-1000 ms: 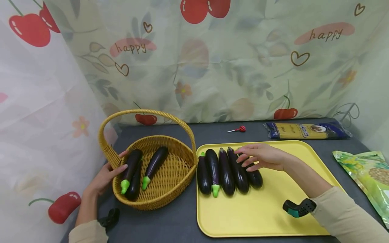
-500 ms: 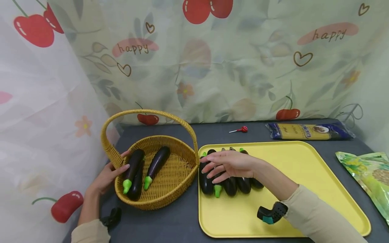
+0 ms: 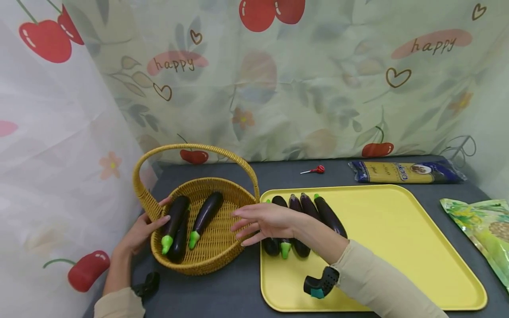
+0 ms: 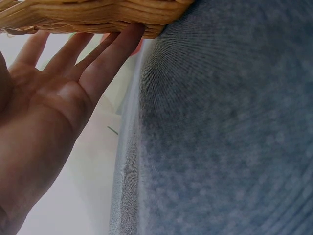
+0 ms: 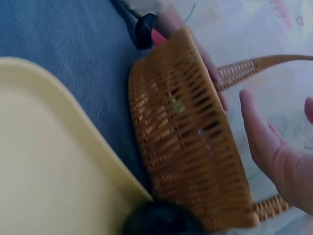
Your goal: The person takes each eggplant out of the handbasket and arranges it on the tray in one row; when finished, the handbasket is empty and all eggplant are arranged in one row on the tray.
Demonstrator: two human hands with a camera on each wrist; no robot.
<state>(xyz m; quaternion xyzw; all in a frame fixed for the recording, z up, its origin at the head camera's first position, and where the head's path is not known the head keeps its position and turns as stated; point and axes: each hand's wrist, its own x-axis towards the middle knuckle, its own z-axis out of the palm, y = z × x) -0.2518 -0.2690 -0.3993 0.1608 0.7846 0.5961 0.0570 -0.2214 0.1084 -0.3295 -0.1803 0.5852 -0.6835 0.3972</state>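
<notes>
Basket [image 3: 199, 267] and tray [image 3: 421, 243] sit just beside each other on our surface [image 3: 226, 296], at 7 and 4 o'clock from the middle of our head view. Our left hand [image 3: 139, 232] grips the basket at its 9 o'clock, by the foot of the handle [image 3: 195, 146], fingers against its outside. Three eggplants [image 3: 207, 216] lie in it: two pressed together at 9 o'clock, one near the middle, green end toward 7. Our right hand [image 3: 266, 221] hangs loose and free over the basket's 3 o'clock side, fingers apart, while our forearm [image 3: 321, 237] crosses above five eggplants [image 3: 330, 215] rowed between the tray's 9 and 10 o'clock. Beyond the tray we see a lollipop [image 3: 320, 169] at 11, a blue pack [image 3: 405, 172] at 1 and a green bag [image 3: 477, 221] at 3.
</notes>
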